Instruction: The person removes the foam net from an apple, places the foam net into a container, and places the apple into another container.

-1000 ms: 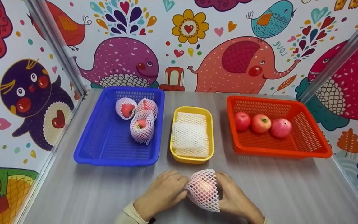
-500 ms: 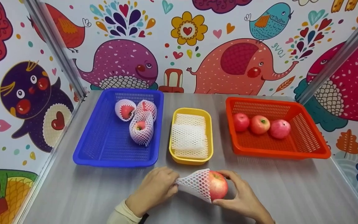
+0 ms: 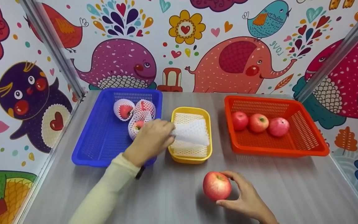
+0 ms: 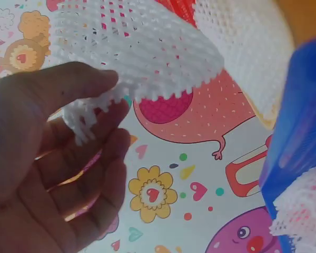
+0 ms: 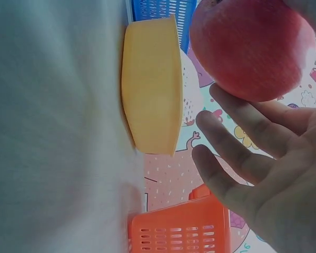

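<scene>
My right hand (image 3: 250, 199) grips a bare red apple (image 3: 217, 186) between thumb and fingers, above the table's front. In the right wrist view the apple (image 5: 247, 50) is at the top, the other fingers spread below it. My left hand (image 3: 149, 139) is over the gap between the blue and yellow baskets. It pinches the edge of a white foam net sleeve (image 4: 142, 52) between thumb and index finger, as the left wrist view shows. Further white foam nets (image 3: 190, 151) lie in the yellow basket (image 3: 191, 160) beneath.
On the left, the blue basket (image 3: 104, 143) holds three net-wrapped apples (image 3: 124, 109), one partly hidden by my left hand. At the right, the red basket (image 3: 281, 151) holds three bare apples (image 3: 259, 123). Patterned walls (image 3: 182, 56) enclose the grey table (image 3: 172, 193).
The foam net has come off the apple, leaving it bare in my right hand. My left hand has moved forward from the apple to the yellow basket with the net.
</scene>
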The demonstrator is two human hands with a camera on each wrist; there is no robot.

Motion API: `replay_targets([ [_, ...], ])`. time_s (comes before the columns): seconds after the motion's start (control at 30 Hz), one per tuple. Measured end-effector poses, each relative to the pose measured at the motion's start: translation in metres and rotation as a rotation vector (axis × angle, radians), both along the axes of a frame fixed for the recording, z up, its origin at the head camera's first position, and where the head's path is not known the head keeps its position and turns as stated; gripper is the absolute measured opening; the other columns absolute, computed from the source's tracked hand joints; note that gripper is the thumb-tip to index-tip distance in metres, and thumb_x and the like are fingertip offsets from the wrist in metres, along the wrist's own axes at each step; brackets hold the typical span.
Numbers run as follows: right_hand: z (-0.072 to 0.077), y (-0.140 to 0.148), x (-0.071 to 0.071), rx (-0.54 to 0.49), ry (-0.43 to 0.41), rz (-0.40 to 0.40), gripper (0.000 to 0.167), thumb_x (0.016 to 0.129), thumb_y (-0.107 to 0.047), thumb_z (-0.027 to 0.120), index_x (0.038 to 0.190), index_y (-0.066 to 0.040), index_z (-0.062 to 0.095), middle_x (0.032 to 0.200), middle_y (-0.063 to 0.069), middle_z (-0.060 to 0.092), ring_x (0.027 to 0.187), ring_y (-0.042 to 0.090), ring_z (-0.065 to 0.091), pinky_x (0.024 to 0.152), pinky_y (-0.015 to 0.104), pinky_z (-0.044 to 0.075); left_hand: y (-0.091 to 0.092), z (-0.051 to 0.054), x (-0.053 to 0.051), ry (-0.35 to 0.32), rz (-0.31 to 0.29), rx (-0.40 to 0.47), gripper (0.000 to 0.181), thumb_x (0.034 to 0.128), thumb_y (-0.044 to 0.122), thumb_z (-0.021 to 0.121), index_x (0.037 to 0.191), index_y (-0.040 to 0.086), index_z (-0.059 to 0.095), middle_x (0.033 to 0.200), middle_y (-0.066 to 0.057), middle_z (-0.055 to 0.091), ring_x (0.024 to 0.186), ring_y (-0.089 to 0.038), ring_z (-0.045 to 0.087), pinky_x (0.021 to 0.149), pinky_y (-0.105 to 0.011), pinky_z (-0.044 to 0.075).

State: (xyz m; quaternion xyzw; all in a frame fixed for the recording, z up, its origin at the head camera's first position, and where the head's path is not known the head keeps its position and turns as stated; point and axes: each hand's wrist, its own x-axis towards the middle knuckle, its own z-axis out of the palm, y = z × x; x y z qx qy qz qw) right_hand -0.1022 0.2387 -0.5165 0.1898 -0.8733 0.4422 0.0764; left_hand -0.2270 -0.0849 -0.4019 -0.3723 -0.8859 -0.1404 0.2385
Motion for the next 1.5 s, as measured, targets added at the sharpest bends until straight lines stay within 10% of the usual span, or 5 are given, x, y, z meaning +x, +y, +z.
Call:
replay_targets([
  [0.23,-0.003,0.001,0.001,0.048,0.024,0.023,0.079,0.064,-0.033,0.096,0.132,-0.024,0.058,0.123,-0.011,0.061,0.11,0.014,0.058,0.09,0.042,0.051,0.031,-0.006,-0.037,-0.2,0.048,-0.171,0.01,0.0887,0.016,0.072,0.089,0.007,0.067,0.079,-0.008,0.066,0.07,-0.027,0.062,0.064,-0.041,0.053],
  [0.73,-0.008,-0.002,0.003,0.025,0.005,0.022,0.082,0.061,-0.032,0.097,0.132,-0.023,0.059,0.124,-0.009,0.061,0.11,0.015,0.058,0.089,0.044,0.051,0.08,-0.087,-0.027,-0.351,0.215,-0.507,0.015,0.0889,0.004,0.063,0.083,0.011,0.076,0.082,-0.008,0.071,0.076,-0.029,0.068,0.062,-0.043,0.056],
  [0.97,-0.005,0.002,0.004,0.033,-0.033,0.011,0.08,0.063,-0.033,0.096,0.133,-0.022,0.058,0.125,-0.01,0.06,0.111,0.014,0.057,0.09,0.045,0.051,0.066,-0.059,-0.017,-0.482,0.202,-0.499,0.008,0.0849,0.0,0.068,0.086,0.007,0.072,0.089,-0.012,0.07,0.085,-0.032,0.066,0.069,-0.047,0.057],
  [1.17,0.0,0.003,0.001,0.027,-0.021,-0.004,0.079,0.063,-0.034,0.096,0.132,-0.024,0.059,0.124,-0.012,0.06,0.11,0.014,0.057,0.091,0.043,0.05,0.038,-0.027,0.009,-0.342,0.17,-0.313,0.015,0.0782,0.01,0.077,0.088,0.005,0.067,0.086,-0.014,0.065,0.081,-0.034,0.063,0.068,-0.047,0.054],
  [1.5,0.003,-0.001,0.0,0.031,-0.007,-0.002,0.08,0.061,-0.035,0.097,0.132,-0.025,0.06,0.123,-0.014,0.06,0.11,0.012,0.059,0.091,0.04,0.051,-0.006,-0.033,0.068,-0.231,0.163,-0.133,0.035,0.076,0.021,0.085,0.102,0.006,0.068,0.089,-0.008,0.062,0.077,-0.029,0.059,0.064,-0.041,0.05],
])
